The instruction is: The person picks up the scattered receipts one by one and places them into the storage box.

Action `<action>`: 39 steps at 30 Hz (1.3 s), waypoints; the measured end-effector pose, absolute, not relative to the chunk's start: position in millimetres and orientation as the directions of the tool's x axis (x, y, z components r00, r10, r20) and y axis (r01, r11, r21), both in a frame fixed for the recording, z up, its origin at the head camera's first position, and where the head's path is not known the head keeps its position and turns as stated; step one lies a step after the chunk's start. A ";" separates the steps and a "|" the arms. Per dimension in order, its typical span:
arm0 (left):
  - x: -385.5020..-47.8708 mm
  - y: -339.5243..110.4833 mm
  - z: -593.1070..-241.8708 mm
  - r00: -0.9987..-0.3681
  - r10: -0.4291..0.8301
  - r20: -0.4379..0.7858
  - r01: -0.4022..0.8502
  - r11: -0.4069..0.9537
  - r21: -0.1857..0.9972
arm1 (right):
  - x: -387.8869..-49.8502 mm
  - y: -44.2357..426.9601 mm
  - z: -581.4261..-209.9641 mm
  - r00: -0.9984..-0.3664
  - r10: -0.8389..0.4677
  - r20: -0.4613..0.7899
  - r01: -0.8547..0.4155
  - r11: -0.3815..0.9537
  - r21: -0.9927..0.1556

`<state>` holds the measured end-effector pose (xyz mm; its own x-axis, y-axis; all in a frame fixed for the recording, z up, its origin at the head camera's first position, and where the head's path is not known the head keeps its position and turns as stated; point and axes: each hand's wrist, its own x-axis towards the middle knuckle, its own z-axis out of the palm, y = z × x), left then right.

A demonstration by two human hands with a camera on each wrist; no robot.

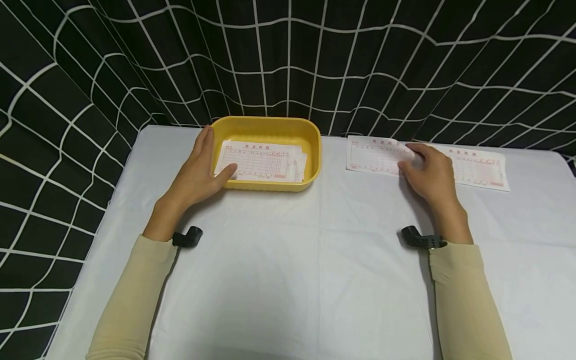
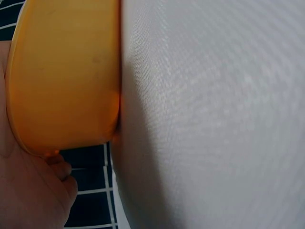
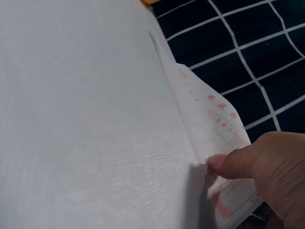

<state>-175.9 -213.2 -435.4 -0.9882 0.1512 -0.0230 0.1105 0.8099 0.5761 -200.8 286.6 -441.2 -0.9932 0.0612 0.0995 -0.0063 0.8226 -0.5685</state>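
A yellow plastic basket (image 1: 310,150) stands at the back of the table, with several white receipt slips (image 1: 256,160) printed in red lying inside. My left hand (image 1: 191,172) holds its left end, the thumb over the near rim and the fingers along the outer wall; in the left wrist view the basket wall (image 2: 66,81) fills the upper left. Right of the basket, my right hand (image 1: 429,172) pinches a receipt slip (image 1: 373,154) by its right end, which bends upward. Another receipt slip (image 1: 479,167) lies partly under that hand.
White cloth covers the table (image 1: 288,270). A black backdrop with white netting (image 1: 306,65) rises right behind the basket and slips, and also along the left edge. Each wrist wears a black band with a small device (image 1: 189,237).
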 end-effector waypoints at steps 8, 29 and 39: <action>-176.0 -213.0 -435.0 -0.988 0.153 -0.023 0.112 0.811 0.574 | -195.7 290.4 -434.7 -0.993 0.050 0.102 -0.022 0.797 -0.603; -175.0 -216.4 -436.7 -0.987 0.159 -0.017 0.120 0.808 0.576 | -179.5 294.3 -407.1 -0.982 0.069 0.178 -0.059 0.776 -0.628; -176.4 -214.2 -436.0 -0.987 0.162 -0.011 0.124 0.799 0.589 | -174.0 277.8 -378.7 -0.983 0.160 0.088 0.018 0.566 -0.824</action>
